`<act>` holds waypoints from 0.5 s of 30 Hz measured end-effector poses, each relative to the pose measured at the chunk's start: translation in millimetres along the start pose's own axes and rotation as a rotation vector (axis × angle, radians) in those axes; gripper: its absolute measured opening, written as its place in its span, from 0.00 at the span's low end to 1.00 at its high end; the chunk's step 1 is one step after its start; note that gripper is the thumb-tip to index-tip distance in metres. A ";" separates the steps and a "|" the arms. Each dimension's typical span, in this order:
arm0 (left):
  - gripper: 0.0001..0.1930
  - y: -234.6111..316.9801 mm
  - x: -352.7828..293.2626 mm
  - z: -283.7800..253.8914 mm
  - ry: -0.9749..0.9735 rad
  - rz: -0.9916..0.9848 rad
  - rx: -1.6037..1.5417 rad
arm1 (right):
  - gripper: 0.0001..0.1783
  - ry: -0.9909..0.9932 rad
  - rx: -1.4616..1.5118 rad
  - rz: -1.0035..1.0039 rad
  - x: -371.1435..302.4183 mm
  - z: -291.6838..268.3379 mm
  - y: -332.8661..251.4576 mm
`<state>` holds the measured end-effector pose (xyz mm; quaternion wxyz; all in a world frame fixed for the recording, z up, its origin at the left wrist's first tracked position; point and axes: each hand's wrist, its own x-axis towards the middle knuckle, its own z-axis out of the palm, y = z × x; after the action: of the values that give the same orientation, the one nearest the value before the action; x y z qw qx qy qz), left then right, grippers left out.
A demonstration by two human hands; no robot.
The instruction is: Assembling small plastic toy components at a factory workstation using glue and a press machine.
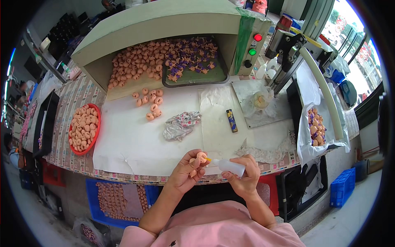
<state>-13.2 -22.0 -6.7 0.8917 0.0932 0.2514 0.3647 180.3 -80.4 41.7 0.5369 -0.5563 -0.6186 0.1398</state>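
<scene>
Just past the table's near edge, my left hand (pixel 185 173) is closed on a small peach-coloured hollow doll head (pixel 201 157). Further peach parts show between its lower fingers, partly hidden. My right hand (pixel 246 177) grips a white squeeze bottle (pixel 230 167), tipped to the left. Its yellow nozzle meets or almost meets the held head; I cannot tell whether they touch. Beyond my hands lie a crumpled patterned cloth (pixel 182 125) and a dark blue and yellow tube (pixel 231 120). Several loose peach heads (pixel 153 100) rest on the white sheet (pixel 123 131).
A box-shaped housing (pixel 160 24) with lit buttons shelters a heap of heads (pixel 135 61) and a dark tray (pixel 195 82) of purple-and-peach pieces. A red basket (pixel 98 131) of heads stands left. On the right are a lever press (pixel 284 70) and a lined bin (pixel 306 140). A blue crate (pixel 94 203) sits below.
</scene>
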 end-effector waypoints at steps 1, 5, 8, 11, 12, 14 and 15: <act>0.15 -0.3 0.3 -0.2 0.005 0.004 0.016 | 0.23 0.000 0.000 0.001 0.0 0.1 0.0; 0.14 -0.4 -0.3 1.7 0.034 0.009 0.052 | 0.21 0.013 -0.008 0.000 0.6 -1.9 -0.6; 0.14 -2.8 2.5 -5.7 -0.035 0.022 0.044 | 0.20 0.009 -0.016 -0.009 1.1 -6.9 -2.7; 0.15 -4.4 3.2 -4.1 -0.040 0.035 0.039 | 0.19 0.001 -0.036 -0.021 -1.4 -12.4 -2.8; 0.15 -5.0 3.1 -3.4 -0.040 0.033 0.041 | 0.19 -0.005 -0.048 -0.030 -2.1 -13.9 -3.1; 0.14 -6.6 2.9 -2.4 -0.027 0.039 0.029 | 0.19 -0.004 -0.036 -0.024 -3.3 -15.8 -4.0; 0.14 -7.6 3.2 -2.7 -0.026 0.038 0.031 | 0.19 -0.004 -0.024 -0.021 -3.8 -16.4 -4.1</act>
<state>-8.0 -25.3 -12.9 0.8864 0.1163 0.2434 0.3763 190.8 -91.9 49.2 0.5305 -0.5557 -0.6272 0.1277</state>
